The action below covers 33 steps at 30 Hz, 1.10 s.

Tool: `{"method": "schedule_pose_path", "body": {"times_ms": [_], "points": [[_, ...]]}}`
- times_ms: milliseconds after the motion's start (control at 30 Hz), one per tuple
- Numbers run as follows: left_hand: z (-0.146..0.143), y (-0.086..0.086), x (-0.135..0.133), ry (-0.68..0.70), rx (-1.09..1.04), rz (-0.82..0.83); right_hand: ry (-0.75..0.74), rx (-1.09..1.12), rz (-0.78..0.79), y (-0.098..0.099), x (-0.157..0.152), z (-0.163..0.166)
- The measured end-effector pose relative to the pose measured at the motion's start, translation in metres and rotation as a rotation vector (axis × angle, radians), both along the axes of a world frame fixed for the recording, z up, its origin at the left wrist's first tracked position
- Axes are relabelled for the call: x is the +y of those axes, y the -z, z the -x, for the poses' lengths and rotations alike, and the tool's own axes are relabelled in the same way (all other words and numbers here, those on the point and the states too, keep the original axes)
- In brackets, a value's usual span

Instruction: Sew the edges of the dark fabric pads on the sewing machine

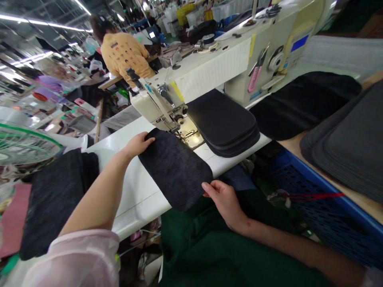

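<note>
A dark, round-cornered fabric panel (176, 169) lies tilted across the front edge of the white sewing table (134, 191). My left hand (139, 144) grips its far left corner, thumb on top and the other fingers mostly hidden. At the near right edge, my right hand (223, 199) pinches the panel between thumb and fingers. The panel's upper edge is beside the needle area of a sewing machine (167, 99); whether it lies under the presser foot I cannot tell. Right of the needle rests a stack of similar black panels (224, 119).
More black panels (305, 99) and a thick grey-black stack (347, 139) lie at the right, above a blue crate (299, 179). Dark pieces (56, 199) are piled at the left near a green-rimmed fan (26, 143). Pink-handled snips (254, 77) hang on the machine. A person (125, 54) sits beyond.
</note>
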<state>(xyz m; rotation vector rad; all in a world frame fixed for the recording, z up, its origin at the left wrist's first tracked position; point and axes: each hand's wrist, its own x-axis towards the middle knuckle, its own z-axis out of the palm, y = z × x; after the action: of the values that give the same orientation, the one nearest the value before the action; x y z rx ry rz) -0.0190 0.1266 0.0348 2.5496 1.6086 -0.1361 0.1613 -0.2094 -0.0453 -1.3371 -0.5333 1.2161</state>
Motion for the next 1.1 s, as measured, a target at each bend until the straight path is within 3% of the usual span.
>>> {"method": "schedule_pose_path", "body": {"times_ms": [300,1100], "points": [[0.017,-0.002,-0.006,-0.010,0.002,-0.020,0.003,-0.040,0.006,-0.004,0.004,-0.003],[0.018,0.001,-0.004,-0.003,0.022,-0.037,-0.026,-0.033,0.000,0.005,0.005,0.002]]}}
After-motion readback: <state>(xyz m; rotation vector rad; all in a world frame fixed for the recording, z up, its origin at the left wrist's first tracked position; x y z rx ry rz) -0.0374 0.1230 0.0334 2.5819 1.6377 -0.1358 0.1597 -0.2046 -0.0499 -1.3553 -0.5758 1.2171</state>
